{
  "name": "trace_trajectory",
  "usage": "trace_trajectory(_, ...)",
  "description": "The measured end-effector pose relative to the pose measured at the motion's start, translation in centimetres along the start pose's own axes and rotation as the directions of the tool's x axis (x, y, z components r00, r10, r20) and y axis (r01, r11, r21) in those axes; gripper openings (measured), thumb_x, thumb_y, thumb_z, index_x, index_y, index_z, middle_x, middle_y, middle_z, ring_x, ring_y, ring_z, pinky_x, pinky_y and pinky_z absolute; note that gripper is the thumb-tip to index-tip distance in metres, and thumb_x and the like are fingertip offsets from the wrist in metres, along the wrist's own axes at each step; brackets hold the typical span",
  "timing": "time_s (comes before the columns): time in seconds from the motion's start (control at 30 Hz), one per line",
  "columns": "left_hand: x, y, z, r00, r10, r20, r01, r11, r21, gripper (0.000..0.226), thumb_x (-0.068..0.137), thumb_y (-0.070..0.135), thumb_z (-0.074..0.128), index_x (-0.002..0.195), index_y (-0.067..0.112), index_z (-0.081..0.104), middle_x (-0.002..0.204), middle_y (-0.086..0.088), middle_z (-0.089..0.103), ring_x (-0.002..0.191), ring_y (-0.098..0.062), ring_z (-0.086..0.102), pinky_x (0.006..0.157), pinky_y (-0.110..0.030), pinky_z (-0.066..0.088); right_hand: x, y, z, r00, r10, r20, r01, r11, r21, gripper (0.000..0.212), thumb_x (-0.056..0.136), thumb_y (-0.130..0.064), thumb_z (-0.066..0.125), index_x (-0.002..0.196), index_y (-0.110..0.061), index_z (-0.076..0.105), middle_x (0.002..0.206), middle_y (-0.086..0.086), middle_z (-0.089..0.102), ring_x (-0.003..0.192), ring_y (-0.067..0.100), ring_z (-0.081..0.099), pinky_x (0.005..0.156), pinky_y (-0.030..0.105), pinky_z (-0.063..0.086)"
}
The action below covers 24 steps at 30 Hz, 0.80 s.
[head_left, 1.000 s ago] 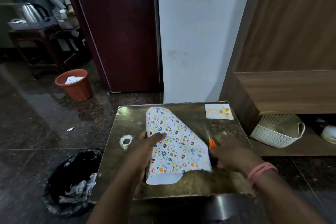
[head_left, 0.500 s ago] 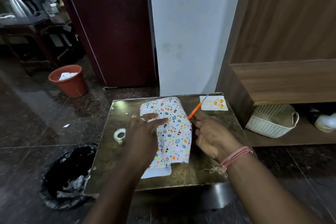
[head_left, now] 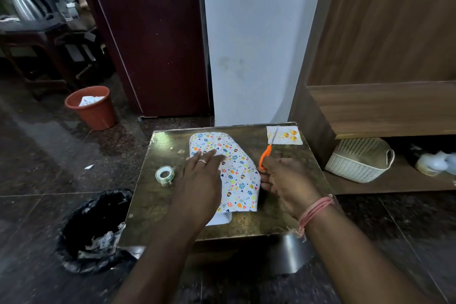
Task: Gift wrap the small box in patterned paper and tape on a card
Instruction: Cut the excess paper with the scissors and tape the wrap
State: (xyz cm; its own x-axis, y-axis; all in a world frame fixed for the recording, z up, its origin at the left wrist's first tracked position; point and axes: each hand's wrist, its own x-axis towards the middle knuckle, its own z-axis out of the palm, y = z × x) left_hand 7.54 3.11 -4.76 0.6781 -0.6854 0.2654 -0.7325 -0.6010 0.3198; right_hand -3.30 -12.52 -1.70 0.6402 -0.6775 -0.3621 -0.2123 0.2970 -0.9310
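White patterned paper (head_left: 237,170) lies folded over a hidden box in the middle of the small brown table (head_left: 283,219). My left hand (head_left: 199,180) rests flat on the paper's left side, fingers straight. Just right of the paper, my right hand (head_left: 283,177) grips orange-handled scissors (head_left: 266,153), whose blades point away toward the card (head_left: 285,135) at the table's far right corner. A roll of clear tape (head_left: 164,175) sits on the table to the left of my left hand.
A black-lined bin (head_left: 96,232) stands on the floor at the table's left. An orange bucket (head_left: 91,106) is farther back left. A white basket (head_left: 360,163) sits on a low wooden shelf to the right. A white wall and dark door rise behind.
My right hand lifted the scissors from the table beside the paper and swung their blades toward the card. My left hand slid up along the paper.
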Motion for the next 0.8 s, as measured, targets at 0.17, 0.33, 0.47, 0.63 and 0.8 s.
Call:
trace_trajectory(0.17,-0.3,1.0,-0.6,0.998,-0.041,-0.044,0.043,0.998,0.049,0.035,0.071,0.009,0.079,0.1,0.028,0.074,0.106,-0.003,0.066,0.088,-0.032,0.058,0.072,-0.036,0.041,-2.6,0.2,-0.9,1.0,0.006,0.013,-0.008,0.987,0.16,0.019,0.091,-0.004,0.065,0.073,-0.006,0.072,0.066,0.01,0.068,0.064,0.022,0.062,0.065,0.035,0.05)
trace_trajectory(0.33,-2.0,1.9,-1.6,1.0,-0.029,0.007,0.028,0.996,0.08,0.038,0.077,0.028,0.055,0.105,0.034,0.08,0.111,-0.003,0.067,0.093,-0.032,0.061,0.079,-0.045,0.052,-5.2,1.0,-1.9,0.986,0.164,-0.001,-0.163,0.978,0.127,0.015,0.092,-0.019,0.069,0.083,-0.007,0.067,0.066,0.004,0.062,0.05,0.013,0.053,0.048,0.027,0.05)
trace_trajectory(0.47,-3.8,2.7,-2.3,0.995,-0.043,0.088,0.037,0.997,0.062,0.045,0.083,0.04,0.047,0.117,0.038,0.076,0.135,-0.002,0.061,0.119,-0.03,0.058,0.097,-0.049,0.048,-7.2,1.0,-2.8,0.928,0.328,0.178,-0.328,0.944,-0.033,0.02,0.096,-0.026,0.064,0.079,-0.015,0.064,0.069,0.0,0.058,0.054,0.012,0.049,0.051,0.025,0.043)
trace_trajectory(0.63,-4.3,2.3,-3.6,0.982,-0.072,0.177,0.087,0.993,-0.079,0.067,0.078,0.043,0.05,0.142,0.026,0.061,0.146,-0.007,0.055,0.131,-0.032,0.052,0.109,-0.036,0.037,-8.4,3.0,-2.5,0.74,0.58,0.341,-0.561,0.811,-0.164,0.016,0.094,-0.029,0.067,0.086,-0.015,0.07,0.075,0.001,0.065,0.063,0.012,0.056,0.06,0.028,0.052)
trace_trajectory(0.8,-5.9,2.5,-2.5,0.975,0.006,0.223,-0.005,1.0,-0.006,0.071,0.083,0.042,0.062,0.152,0.031,0.048,0.163,-0.013,0.034,0.149,-0.032,0.034,0.117,-0.041,0.029,-9.3,3.3,-3.3,0.601,0.612,0.514,-0.615,0.765,-0.191,0.019,0.075,-0.027,0.075,0.089,-0.015,0.071,0.085,0.003,0.068,0.068,0.014,0.065,0.073,0.037,0.058)
